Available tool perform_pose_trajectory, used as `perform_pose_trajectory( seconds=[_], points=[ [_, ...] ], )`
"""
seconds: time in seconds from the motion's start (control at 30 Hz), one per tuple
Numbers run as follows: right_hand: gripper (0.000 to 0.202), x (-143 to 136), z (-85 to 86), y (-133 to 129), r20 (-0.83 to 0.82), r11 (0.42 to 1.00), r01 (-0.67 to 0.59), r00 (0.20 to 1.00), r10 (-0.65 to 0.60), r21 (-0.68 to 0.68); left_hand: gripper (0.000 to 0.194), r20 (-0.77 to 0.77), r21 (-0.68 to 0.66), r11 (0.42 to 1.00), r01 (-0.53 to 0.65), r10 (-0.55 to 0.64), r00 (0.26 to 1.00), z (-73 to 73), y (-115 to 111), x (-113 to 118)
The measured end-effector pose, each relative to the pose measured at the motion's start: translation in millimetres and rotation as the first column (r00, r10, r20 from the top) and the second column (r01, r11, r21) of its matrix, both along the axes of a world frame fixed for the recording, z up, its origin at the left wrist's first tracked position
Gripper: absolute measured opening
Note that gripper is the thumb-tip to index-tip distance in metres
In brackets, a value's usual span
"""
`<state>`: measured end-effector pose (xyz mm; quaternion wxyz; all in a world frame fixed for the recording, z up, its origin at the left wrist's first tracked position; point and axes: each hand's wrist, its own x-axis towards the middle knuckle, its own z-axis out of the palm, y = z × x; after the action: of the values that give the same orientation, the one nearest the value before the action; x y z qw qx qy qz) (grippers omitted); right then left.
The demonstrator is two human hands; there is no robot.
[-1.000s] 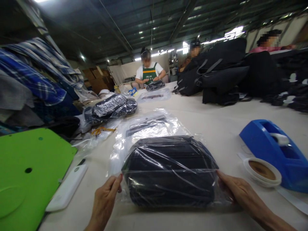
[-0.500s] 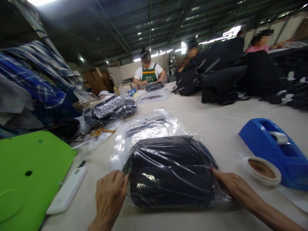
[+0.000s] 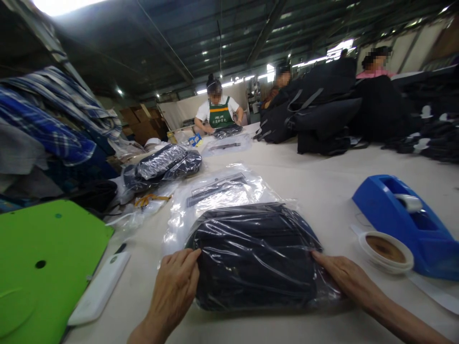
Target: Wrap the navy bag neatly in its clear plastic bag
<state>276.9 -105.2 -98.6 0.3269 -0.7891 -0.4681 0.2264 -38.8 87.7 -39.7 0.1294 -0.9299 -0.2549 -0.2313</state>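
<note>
A black bag in a clear plastic sleeve [image 3: 254, 258] lies flat on the table in front of me. At its left edge my left hand [image 3: 177, 282] grips the sleeve, fingertips curled over the side and pressed against the bag. On the opposite edge my right hand [image 3: 342, 274] holds the plastic with the thumb on top; its other fingers are partly hidden under the film. Just beyond the bag, flat clear plastic bags with a printed dark box [image 3: 218, 188] are spread out, partly covered by it.
A blue tape dispenser [image 3: 405, 224] and a label roll [image 3: 387, 251] sit at the right. Left are a green board [image 3: 46, 258], a white device [image 3: 102, 286] and another wrapped bag [image 3: 163, 165]. Black bags [image 3: 322, 105] are heaped behind; a co-worker [image 3: 220, 112] stands across the table.
My left hand has shifted slightly right and up, its fingers now further over the bag's left edge. The right hand stays at the right edge. The co-worker's hands have moved.
</note>
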Motion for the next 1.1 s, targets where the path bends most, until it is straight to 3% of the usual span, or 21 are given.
perform_pose_trajectory(
  seconds=[0.17,0.33,0.4,0.5,0.6,0.7,0.83,1.1],
  points=[
    [0.066,-4,7.6,2,-0.073,0.999,0.04,0.997,-0.041,-0.019,0.049,-0.136,-0.064,0.971,-0.231,0.221,0.966,6.2,-19,16],
    [0.064,-4,6.6,1,-0.072,1.0,0.028,0.997,-0.028,-0.012,0.042,-0.228,-0.054,0.923,-0.381,0.36,0.905,16.0,-23,34],
    [0.062,-5,6.4,1,-0.081,1.0,0.025,0.996,-0.026,-0.015,0.038,-0.189,-0.069,0.932,-0.355,0.337,0.922,17.7,-21,38],
    [0.064,-6,6.6,2,-0.085,0.999,0.034,0.996,-0.037,-0.037,0.042,-0.112,-0.109,0.976,-0.189,0.177,0.978,19.2,-17,45],
    [0.064,-7,7.5,2,-0.086,0.997,0.046,0.995,-0.051,-0.058,0.044,-0.176,-0.222,0.972,-0.071,0.031,0.984,26.4,-17,56],
    [0.064,-8,9.6,3,-0.113,0.993,0.057,0.991,-0.069,-0.102,0.034,-0.328,-0.313,0.938,-0.151,0.043,0.944,40.1,-22,70],
    [0.062,-9,12.1,3,-0.128,0.992,0.066,0.989,-0.079,-0.103,0.028,-0.452,-0.278,0.937,-0.21,0.065,0.89,50.9,-30,88],
    [0.06,-12,12.7,2,-0.172,0.985,0.075,0.98,-0.101,-0.152,0.033,-0.425,-0.306,0.93,-0.201,0.056,0.904,36.5,-35,98]
  ],
)
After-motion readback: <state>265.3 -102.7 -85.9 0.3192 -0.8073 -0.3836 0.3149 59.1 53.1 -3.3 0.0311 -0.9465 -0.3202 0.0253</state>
